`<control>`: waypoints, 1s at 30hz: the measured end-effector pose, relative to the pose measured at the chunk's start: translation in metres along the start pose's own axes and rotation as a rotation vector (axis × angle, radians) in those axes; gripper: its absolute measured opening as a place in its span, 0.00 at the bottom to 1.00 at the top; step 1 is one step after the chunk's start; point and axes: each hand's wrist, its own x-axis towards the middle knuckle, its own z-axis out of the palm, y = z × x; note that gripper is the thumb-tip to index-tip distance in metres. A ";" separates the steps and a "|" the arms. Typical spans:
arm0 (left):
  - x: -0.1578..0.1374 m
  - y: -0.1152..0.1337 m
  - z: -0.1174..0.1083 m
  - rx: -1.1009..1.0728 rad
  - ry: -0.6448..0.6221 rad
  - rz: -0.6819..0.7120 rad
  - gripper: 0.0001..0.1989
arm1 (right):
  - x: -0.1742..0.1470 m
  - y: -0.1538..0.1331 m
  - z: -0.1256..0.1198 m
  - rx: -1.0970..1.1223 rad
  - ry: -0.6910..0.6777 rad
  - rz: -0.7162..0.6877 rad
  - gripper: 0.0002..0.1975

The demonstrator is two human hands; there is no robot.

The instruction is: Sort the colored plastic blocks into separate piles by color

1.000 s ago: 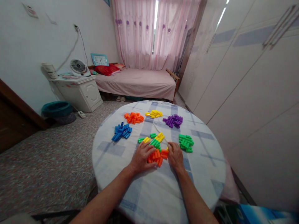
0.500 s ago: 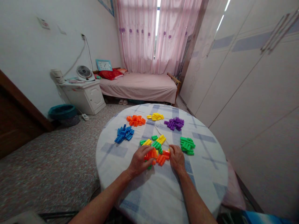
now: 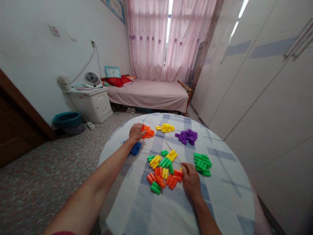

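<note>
Left hand (image 3: 136, 132) at orange pile (image 3: 148, 133) — can't tell if gripping — forearm (image 3: 107, 173) half-hiding blue pile (image 3: 136, 149), yellow pile (image 3: 166, 128) near.

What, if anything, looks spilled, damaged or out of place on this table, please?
Nothing looks spilled or damaged. The mixed cluster by the right hand stands out mildly: it combines green, yellow and orange, whereas the purple pile and green pile, for example, each keep to one colour.
</note>
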 end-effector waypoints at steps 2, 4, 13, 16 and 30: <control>0.018 -0.002 0.008 0.013 -0.022 -0.011 0.14 | 0.000 -0.001 -0.001 0.007 -0.007 0.009 0.15; 0.030 -0.004 0.017 0.021 -0.052 -0.020 0.14 | -0.001 -0.002 -0.002 0.006 -0.011 0.020 0.14; 0.025 0.006 0.028 -0.005 -0.116 0.019 0.14 | -0.001 -0.007 -0.005 -0.001 -0.015 0.023 0.13; -0.012 0.026 0.012 -0.095 -0.123 0.112 0.15 | -0.001 -0.007 -0.004 0.006 -0.010 0.018 0.14; -0.164 0.090 -0.014 -0.345 -0.514 0.302 0.28 | 0.000 -0.008 -0.004 -0.020 0.000 -0.002 0.14</control>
